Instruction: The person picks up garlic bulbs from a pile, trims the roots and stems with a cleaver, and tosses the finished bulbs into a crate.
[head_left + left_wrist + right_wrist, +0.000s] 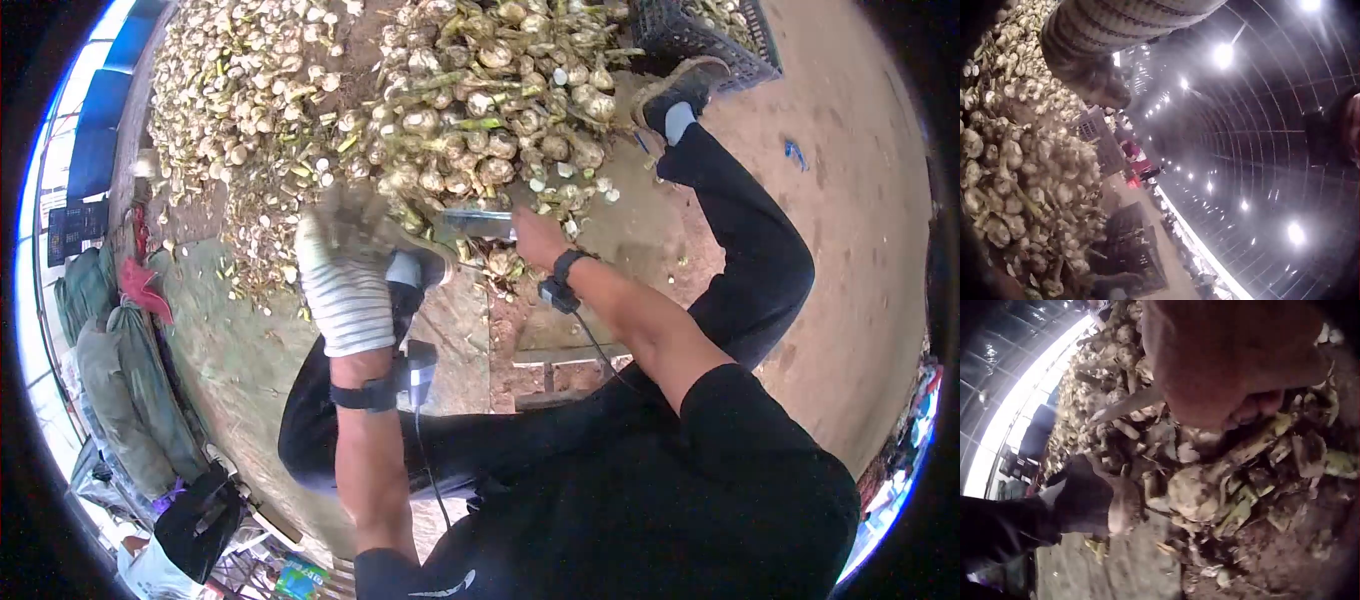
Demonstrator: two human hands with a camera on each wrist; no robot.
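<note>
Right fingers: curled in a fist round the handle of the knife (pixel 480 222); in the right wrist view I make out the curled fingertips (pixel 1257 409) under the bare right hand (pixel 540 238).
Left fingers: too blurred in my head view; I cannot tell whether they are spread, together or pinching a bulb.
Striped glove: it covers the left hand (pixel 345 265), which is at the near edge of the heap, left of the blade.
Blade: it points from my right hand towards the left one, low by the heap's near edge.
Garlic bulbs (pixel 495 140): piled beyond both hands, many with stalks; the right wrist view gives me a single bulb (pixel 1194 494) lying among leaf and stalk scraps (pixel 1241 509), below the hand.
Wrists: a dark strap and small camera on each, cables trailing.
Shoes: the left shoe (pixel 430 262) is just beside the gloved hand, the right shoe (pixel 685 90) near the black crate (pixel 755 60), which holds more bulbs.
Ground: a greenish mat (pixel 225 330) on the left, brown floor (pixel 840 250) on the right.
Left edge: red cloth (pixel 145 290) beside stuffed sacks (pixel 120 380).
</note>
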